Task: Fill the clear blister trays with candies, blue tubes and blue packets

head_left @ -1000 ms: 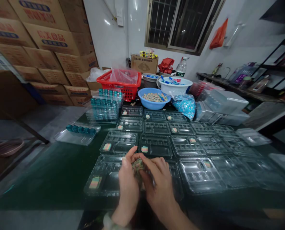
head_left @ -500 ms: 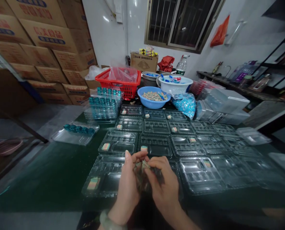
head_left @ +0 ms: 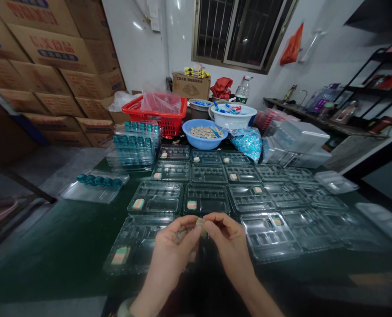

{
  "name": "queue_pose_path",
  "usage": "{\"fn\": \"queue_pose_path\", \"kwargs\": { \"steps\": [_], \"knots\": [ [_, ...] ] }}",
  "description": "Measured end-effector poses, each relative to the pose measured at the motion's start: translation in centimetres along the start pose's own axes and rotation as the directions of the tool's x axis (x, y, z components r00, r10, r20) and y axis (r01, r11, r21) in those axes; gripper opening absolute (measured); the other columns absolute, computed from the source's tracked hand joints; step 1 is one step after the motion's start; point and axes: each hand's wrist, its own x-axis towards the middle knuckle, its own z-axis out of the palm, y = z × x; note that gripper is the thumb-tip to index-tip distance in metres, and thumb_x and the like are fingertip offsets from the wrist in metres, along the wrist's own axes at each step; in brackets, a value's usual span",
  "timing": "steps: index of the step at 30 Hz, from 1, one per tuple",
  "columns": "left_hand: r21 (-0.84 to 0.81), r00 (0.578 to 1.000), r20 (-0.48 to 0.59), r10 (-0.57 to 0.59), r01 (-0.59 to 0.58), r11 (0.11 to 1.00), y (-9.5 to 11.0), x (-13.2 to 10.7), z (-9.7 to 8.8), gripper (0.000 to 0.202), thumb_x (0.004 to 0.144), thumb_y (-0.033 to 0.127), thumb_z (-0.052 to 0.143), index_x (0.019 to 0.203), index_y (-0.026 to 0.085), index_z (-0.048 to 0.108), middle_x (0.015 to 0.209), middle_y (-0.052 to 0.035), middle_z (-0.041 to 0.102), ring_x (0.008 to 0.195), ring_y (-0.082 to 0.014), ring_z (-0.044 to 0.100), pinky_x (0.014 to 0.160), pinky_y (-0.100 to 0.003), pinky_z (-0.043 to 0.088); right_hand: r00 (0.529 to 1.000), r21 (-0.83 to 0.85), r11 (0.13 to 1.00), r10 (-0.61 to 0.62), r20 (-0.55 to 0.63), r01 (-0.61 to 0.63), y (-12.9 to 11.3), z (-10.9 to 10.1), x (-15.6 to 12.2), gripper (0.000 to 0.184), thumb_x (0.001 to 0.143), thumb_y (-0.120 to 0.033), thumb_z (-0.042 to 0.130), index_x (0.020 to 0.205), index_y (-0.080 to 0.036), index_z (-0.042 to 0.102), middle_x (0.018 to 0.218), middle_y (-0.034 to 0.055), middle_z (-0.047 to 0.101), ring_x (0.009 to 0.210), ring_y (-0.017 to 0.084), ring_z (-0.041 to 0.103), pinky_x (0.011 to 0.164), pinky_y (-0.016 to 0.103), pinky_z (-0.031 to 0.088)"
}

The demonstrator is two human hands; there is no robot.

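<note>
My left hand (head_left: 174, 244) and my right hand (head_left: 228, 246) meet above the green table, their fingertips pinching a small striped block (head_left: 200, 226), probably a sweet. Some pale material shows in my left fingers, too blurred to name. Under my left hand lies a clear plastic compartment tray (head_left: 139, 244) holding a striped block (head_left: 120, 255). Nearest my right hand is another clear tray (head_left: 268, 235), with a small block (head_left: 277, 221) in one compartment. Several more clear trays (head_left: 205, 198) spread ahead, most with one small block each.
A blue bowl (head_left: 204, 134) of small pieces, a white basin (head_left: 232, 116), a red basket (head_left: 156, 112) and a blue bag (head_left: 247, 143) stand at the table's far side. Stacked trays (head_left: 134, 147) with teal items stand left; cardboard cartons (head_left: 53, 66) line the wall.
My hands have drawn slightly apart and now hold a small block at the fingertips instead of the earlier crumpled clump. The whole view has shifted slightly.
</note>
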Motion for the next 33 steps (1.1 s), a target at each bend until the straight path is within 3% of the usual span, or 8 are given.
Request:
{"fn": "queue_pose_path", "kwargs": {
  "steps": [2, 5, 12, 15, 21, 24, 28, 33],
  "knots": [
    [0.018, 0.999, -0.047, 0.003, -0.002, 1.0, 0.0, -0.1, 0.1, 0.028, 0.064, 0.034, 0.068, 0.081, 0.013, 0.06, 0.049, 0.003, 0.051, 0.037, -0.0063, 0.043, 0.033, -0.015, 0.032, 1.0, 0.024, 0.999, 0.025, 0.013, -0.026, 0.0, -0.3, 0.2, 0.01, 0.077, -0.026, 0.062, 0.081, -0.018, 0.064, 0.076, 0.0013, 0.063, 0.072, 0.013, 0.056, 0.067, 0.022, 0.044],
    [-0.005, 1.0, -0.021, -0.016, 0.015, 1.0, -0.3, 0.0, 0.0, 0.025, 0.065, 0.034, 0.067, 0.077, 0.013, 0.06, 0.044, 0.0026, 0.05, 0.036, -0.0065, 0.043, 0.031, -0.014, 0.025, 0.998, 0.068, 0.996, 0.056, 0.035, -0.058, 0.3, -0.8, 0.5, 0.01, 0.075, -0.026, 0.063, 0.078, -0.016, 0.064, 0.072, 0.001, 0.062, 0.066, 0.011, 0.053, 0.061, 0.021, 0.042],
    [-0.296, 0.957, 0.252, -0.146, 0.22, 0.929, -1.1, 0.8, -0.9, 0.015, 0.074, 0.027, 0.061, 0.08, 0.013, 0.059, 0.054, 0.0007, 0.051, 0.042, -0.003, 0.04, 0.033, -0.011, 0.021, 0.996, 0.063, 0.994, 0.085, -0.008, -0.084, 0.6, -0.6, 0.6, 0.012, 0.073, -0.026, 0.063, 0.074, -0.014, 0.062, 0.066, 0.0005, 0.059, 0.056, 0.009, 0.047, 0.051, 0.02, 0.038],
    [-0.305, 0.963, 0.222, -0.152, 0.217, 0.927, -1.5, 0.9, -0.9, 0.015, 0.073, 0.026, 0.062, 0.082, 0.014, 0.059, 0.054, 0.0011, 0.051, 0.043, -0.0037, 0.041, 0.034, -0.011, 0.021, 0.997, -0.053, 0.997, 0.046, -0.063, -0.05, 0.4, -0.3, 0.4, 0.01, 0.075, -0.025, 0.06, 0.074, -0.015, 0.062, 0.067, 0.0005, 0.059, 0.059, 0.011, 0.05, 0.054, 0.021, 0.039],
    [-0.223, 0.994, 0.047, -0.1, 0.108, 0.969, -1.3, 0.6, -0.6, 0.02, 0.073, 0.031, 0.062, 0.085, 0.016, 0.058, 0.055, 0.0033, 0.051, 0.038, -0.002, 0.035, 0.036, -0.014, 0.027, 0.992, -0.271, 0.962, -0.055, -0.111, 0.023, 0.0, -0.1, 0.2, 0.007, 0.077, -0.02, 0.056, 0.073, -0.016, 0.06, 0.065, 0.0003, 0.06, 0.06, 0.012, 0.052, 0.055, 0.021, 0.039],
    [-0.211, 0.996, 0.039, -0.075, 0.081, 0.974, -0.9, 0.5, -0.6, 0.02, 0.072, 0.031, 0.062, 0.084, 0.015, 0.058, 0.055, 0.0035, 0.051, 0.038, -0.002, 0.035, 0.035, -0.014, 0.028, 0.989, -0.33, 0.941, -0.112, -0.1, 0.073, -0.3, -0.1, 0.3, 0.008, 0.077, -0.02, 0.055, 0.073, -0.016, 0.061, 0.065, -0.0003, 0.06, 0.06, 0.012, 0.052, 0.055, 0.021, 0.04],
    [-0.17, 0.996, 0.065, -0.053, 0.064, 0.983, -0.6, 0.7, -0.6, 0.02, 0.072, 0.032, 0.062, 0.082, 0.015, 0.058, 0.051, 0.0033, 0.05, 0.039, -0.0034, 0.037, 0.033, -0.013, 0.025, 0.993, -0.269, 0.956, -0.117, 0.01, 0.116, -0.7, 0.0, 0.4, 0.01, 0.079, -0.021, 0.053, 0.078, -0.016, 0.061, 0.07, 0.0004, 0.06, 0.064, 0.012, 0.054, 0.059, 0.021, 0.042],
    [-0.141, 0.999, 0.005, -0.047, 0.047, 0.989, -0.5, 0.7, -0.5, 0.02, 0.069, 0.032, 0.065, 0.078, 0.015, 0.059, 0.049, 0.0037, 0.05, 0.038, -0.003, 0.036, 0.032, -0.012, 0.026, 0.998, -0.128, 0.991, -0.033, 0.062, 0.04, -0.7, 0.3, 0.5, 0.013, 0.079, -0.027, 0.056, 0.081, -0.015, 0.062, 0.07, 0.0008, 0.06, 0.062, 0.011, 0.053, 0.056, 0.02, 0.042]
  ]
}}
